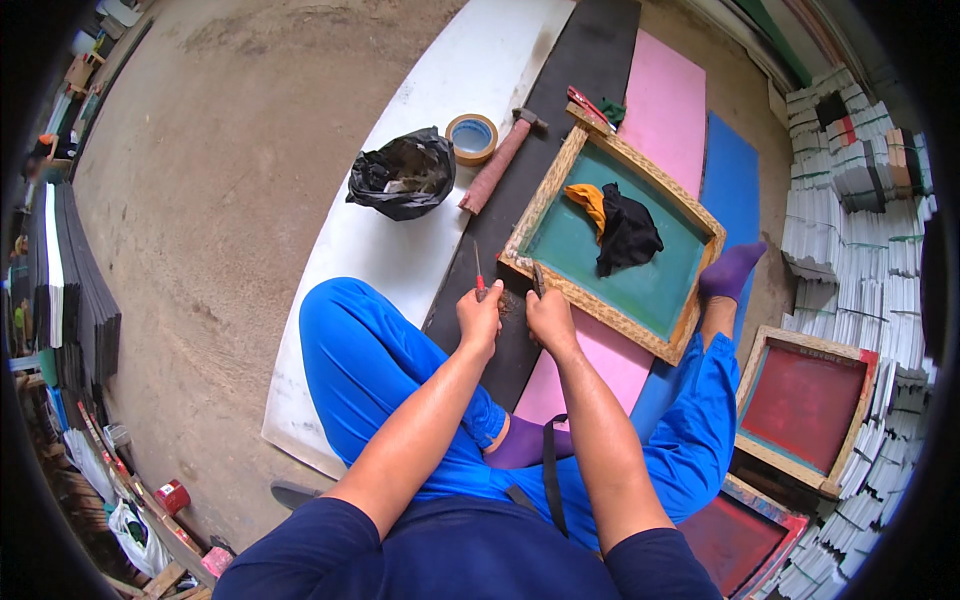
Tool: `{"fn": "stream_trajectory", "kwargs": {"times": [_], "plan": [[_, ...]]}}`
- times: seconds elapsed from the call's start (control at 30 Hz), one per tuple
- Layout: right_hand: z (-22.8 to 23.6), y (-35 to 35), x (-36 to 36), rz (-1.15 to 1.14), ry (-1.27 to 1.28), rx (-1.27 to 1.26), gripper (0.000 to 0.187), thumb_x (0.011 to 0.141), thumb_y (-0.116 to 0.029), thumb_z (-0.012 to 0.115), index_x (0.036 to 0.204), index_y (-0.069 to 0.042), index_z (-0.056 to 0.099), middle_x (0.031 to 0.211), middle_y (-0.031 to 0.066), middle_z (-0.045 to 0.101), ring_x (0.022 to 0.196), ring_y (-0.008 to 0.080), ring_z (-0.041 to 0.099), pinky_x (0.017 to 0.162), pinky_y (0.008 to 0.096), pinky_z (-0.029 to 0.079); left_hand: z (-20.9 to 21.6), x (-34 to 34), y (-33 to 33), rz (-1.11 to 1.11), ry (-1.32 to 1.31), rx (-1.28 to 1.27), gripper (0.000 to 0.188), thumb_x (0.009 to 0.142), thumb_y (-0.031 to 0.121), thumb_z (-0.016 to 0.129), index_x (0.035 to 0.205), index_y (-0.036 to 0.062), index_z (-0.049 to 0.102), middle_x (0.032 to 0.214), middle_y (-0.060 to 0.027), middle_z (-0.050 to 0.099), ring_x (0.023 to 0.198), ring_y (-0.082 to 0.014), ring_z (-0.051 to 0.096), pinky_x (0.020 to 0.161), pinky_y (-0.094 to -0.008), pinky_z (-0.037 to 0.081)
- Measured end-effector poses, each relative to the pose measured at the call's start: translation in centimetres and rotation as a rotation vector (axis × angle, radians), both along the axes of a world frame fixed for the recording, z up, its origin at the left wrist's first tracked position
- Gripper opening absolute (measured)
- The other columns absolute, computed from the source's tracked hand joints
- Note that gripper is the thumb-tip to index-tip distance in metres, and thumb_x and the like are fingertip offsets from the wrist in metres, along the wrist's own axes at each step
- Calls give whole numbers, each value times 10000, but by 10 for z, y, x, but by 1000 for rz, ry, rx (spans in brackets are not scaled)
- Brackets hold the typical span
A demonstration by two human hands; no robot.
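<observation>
My left hand [479, 320] is closed around a screwdriver [480, 283] with a red handle, its thin shaft pointing away from me. Close beside it, my right hand [550, 315] grips a slim dark tool [539, 279] whose kind I cannot make out. Just beyond the right hand lies a wooden screen-printing frame [650, 345] with green mesh, tilted on the mats. Black and orange cloths [628, 230] rest on the mesh. Small brown debris [507, 308] is scattered on the black mat between my hands.
A hammer [497, 165], a tape roll [472, 139] and a black plastic bag [402, 175] lie ahead on the white mat [345, 240] and black mat. Red-meshed frames [808, 405] and paper stacks [860, 250] stand at the right. My legs flank the work.
</observation>
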State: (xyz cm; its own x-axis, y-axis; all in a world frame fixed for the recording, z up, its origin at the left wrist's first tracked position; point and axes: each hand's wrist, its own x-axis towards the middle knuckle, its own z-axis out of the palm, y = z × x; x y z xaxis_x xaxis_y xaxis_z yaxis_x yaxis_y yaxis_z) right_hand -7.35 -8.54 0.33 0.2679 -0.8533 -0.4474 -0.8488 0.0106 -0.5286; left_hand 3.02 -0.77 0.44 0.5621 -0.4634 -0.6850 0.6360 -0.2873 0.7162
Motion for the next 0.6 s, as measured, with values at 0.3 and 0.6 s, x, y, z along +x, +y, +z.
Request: {"fn": "stream_trajectory", "kwargs": {"times": [0.3,0.6], "plan": [[4,14,-4,-14,-65,-189,336,939,-300,563,947,31,622,781,284,667,760,458,669,709,531,524,5,4,7,-26,-2,29,265,909,302,699,842,64,605,692,-12,576,383,-87,432,347,-261,319],[25,47,-14,112,-301,247,214,889,-192,651,955,8,614,627,79,635,469,159,604,439,309,483,14,9,15,-107,124,-77,226,892,277,711,864,64,641,661,-6,582,395,-79,433,364,-254,318]]}}
